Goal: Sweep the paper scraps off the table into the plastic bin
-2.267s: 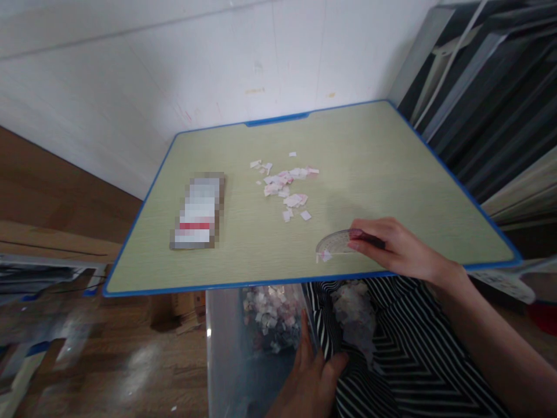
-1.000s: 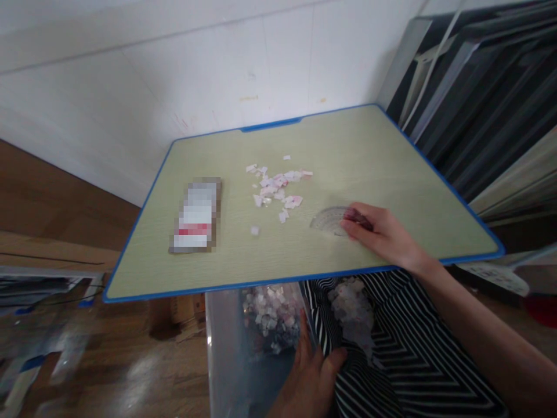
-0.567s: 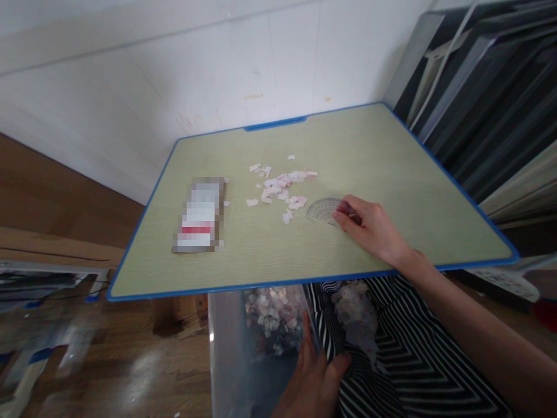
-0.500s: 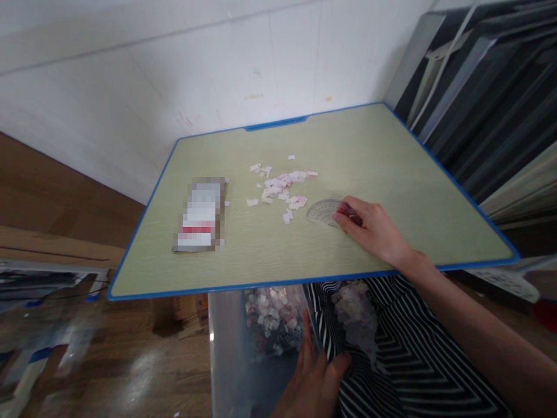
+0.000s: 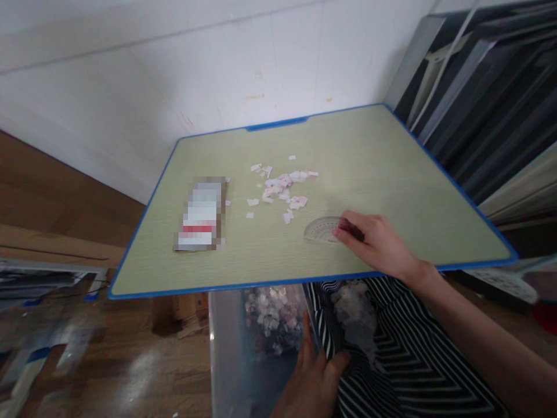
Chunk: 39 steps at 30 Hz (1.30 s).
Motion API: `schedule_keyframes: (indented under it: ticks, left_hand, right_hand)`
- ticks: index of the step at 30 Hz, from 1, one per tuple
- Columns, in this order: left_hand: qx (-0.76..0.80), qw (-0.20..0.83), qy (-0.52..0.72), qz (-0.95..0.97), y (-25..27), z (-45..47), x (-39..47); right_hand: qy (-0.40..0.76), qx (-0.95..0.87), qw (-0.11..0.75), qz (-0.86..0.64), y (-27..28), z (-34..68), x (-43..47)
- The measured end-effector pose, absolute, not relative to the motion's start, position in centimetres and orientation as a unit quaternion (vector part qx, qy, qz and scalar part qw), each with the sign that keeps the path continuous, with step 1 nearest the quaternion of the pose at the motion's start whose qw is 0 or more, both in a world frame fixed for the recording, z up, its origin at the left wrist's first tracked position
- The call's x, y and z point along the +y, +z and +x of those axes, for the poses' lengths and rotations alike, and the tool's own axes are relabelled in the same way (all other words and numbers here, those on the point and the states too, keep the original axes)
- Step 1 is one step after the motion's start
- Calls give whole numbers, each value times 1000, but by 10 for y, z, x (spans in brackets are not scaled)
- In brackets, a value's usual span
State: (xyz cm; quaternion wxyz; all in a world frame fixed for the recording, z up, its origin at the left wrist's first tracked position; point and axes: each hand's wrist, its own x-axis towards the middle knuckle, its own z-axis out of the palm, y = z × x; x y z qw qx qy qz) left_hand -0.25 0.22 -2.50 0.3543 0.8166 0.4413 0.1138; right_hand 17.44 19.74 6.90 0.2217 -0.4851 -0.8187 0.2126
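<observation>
Partly, the right grip (image 5: 378, 239) hides the protractor (image 5: 321, 229).

Single head view, facing forward and down, above the tabletop (image 5: 391, 168)

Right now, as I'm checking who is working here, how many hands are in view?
2: the right hand, holding a clear protractor over the table, and the left hand, below its near edge, at the clear bin.

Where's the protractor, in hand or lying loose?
In hand: the right hand pinches one end of the protractor; the rest sticks out uncovered. Whether it touches the table: cannot tell.
</observation>
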Motion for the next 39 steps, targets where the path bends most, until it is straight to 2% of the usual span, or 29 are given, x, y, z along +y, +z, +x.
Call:
schedule_keyframes:
  ticks: [6, 16, 30, 39]
  left_hand:
    - [452, 360, 110, 809, -26, -2, 4]
    - [431, 334, 122, 830, -26, -3, 2]
    - [429, 332, 118, 832, -23, -2, 3]
    - [440, 358, 101, 817, -26, -1, 2]
  right_hand:
    - [171, -852, 170, -464, 66, 168, 191]
    - [225, -900, 75, -365, 76, 137, 180]
    - [244, -929, 103, -257, 71, 135, 179]
    - [265, -916, 197, -228, 69, 137, 181]
